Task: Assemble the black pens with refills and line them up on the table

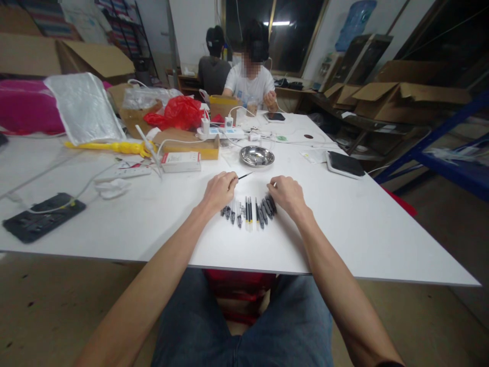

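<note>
Head view, left hand pinching black refill, right hand curled by pen barrels, its hold unclear

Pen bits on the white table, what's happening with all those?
A person's left hand holds a thin black stick in front of the steel bowl. The right hand is at the dark pen parts; whether it grips one is hard to see. Slim black-and-yellow sticks lie mid-row on the table.
</note>
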